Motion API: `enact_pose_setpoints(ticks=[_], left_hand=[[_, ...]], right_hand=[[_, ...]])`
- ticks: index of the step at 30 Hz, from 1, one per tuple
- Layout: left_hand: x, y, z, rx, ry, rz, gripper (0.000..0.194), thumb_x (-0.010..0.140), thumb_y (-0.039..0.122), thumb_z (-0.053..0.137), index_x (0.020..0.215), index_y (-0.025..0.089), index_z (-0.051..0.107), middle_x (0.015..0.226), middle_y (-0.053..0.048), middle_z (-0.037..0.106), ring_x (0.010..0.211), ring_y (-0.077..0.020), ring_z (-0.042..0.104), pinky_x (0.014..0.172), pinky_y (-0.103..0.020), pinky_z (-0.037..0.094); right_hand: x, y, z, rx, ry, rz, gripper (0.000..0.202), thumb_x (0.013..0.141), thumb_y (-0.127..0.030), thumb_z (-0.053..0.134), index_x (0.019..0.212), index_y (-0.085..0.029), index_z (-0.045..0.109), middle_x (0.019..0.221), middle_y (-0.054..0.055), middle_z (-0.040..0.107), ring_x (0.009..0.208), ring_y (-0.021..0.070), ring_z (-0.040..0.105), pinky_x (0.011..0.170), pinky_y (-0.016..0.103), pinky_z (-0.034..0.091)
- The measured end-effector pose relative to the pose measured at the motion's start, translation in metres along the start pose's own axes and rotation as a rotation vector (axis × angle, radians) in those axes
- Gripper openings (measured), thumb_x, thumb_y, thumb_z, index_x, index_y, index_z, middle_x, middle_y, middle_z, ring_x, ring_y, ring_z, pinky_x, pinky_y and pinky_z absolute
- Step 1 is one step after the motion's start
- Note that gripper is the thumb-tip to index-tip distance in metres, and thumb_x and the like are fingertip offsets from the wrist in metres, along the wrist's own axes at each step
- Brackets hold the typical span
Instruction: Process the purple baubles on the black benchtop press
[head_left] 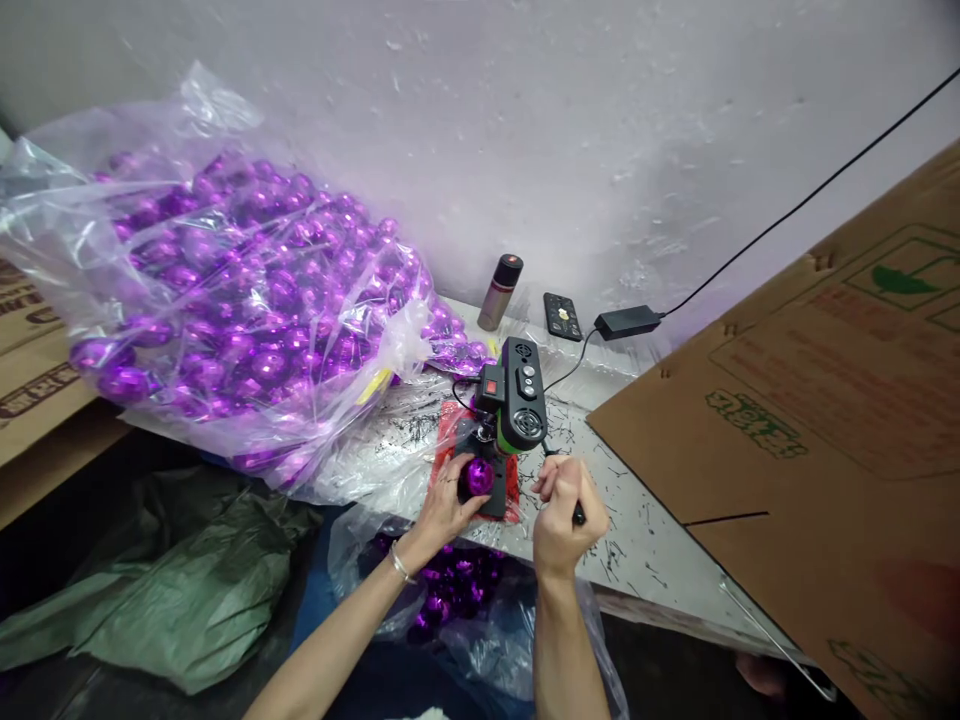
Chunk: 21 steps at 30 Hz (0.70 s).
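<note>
My left hand [444, 505] curls its fingers and thumb around a shiny purple ball [480, 477], which rests on the dark base of a small black bench machine [523, 395]. My right hand [568, 505] is closed in a fist around the black lever handle [578, 514] on the machine's right side. A red switch shows on the machine's left side. Under the base lies a red sheet [448, 430]. The underside of the ball is hidden.
A big clear bag of purple balls [262, 300] fills the left; another bag [457, 590] hangs below the table edge. Behind stand a spray can [499, 295], a phone [562, 317] and a power adapter [628, 322]. A cardboard box [810, 400] is right. Black scraps litter the tabletop [637, 545].
</note>
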<state>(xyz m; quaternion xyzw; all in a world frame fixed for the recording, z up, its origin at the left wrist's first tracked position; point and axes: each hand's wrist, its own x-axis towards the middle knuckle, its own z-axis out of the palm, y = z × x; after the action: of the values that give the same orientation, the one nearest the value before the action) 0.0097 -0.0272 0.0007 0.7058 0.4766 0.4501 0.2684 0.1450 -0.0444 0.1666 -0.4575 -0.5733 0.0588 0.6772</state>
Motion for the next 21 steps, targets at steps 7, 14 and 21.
enact_pose_setpoints(ticks=[7,14,21], left_hand=[[-0.007,-0.007,-0.043,-0.036,0.023,-0.071,0.067,0.105,0.051,0.058,0.165,0.023,0.045,0.163,-0.018,0.057,0.154,-0.0343,0.053,0.125,-0.055,0.048],[0.168,-0.010,-0.032,0.038,-0.025,-0.273,0.020,0.093,0.027,0.063,0.106,0.019,0.076,0.104,-0.014,0.082,0.110,-0.0345,0.075,0.097,-0.046,0.059],[0.188,-0.022,-0.016,-0.031,-0.170,-0.201,0.012,0.069,0.016,0.079,0.079,0.020,0.071,0.082,-0.006,0.079,0.089,-0.0290,0.074,0.087,-0.038,0.060]], right_hand=[[-0.011,0.004,0.001,-0.013,-0.012,-0.081,0.038,0.108,-0.017,0.049,0.070,-0.021,0.053,0.068,-0.002,0.056,0.064,0.0122,0.057,0.059,0.029,0.042],[-0.013,0.004,0.004,-0.031,0.004,-0.082,0.037,0.107,-0.015,0.047,0.072,-0.022,0.053,0.069,-0.002,0.056,0.062,0.0122,0.055,0.059,0.029,0.040],[-0.016,0.007,0.003,-0.048,-0.004,-0.130,0.038,0.107,-0.014,0.046,0.070,-0.023,0.050,0.066,-0.002,0.054,0.063,0.0134,0.056,0.059,0.030,0.040]])
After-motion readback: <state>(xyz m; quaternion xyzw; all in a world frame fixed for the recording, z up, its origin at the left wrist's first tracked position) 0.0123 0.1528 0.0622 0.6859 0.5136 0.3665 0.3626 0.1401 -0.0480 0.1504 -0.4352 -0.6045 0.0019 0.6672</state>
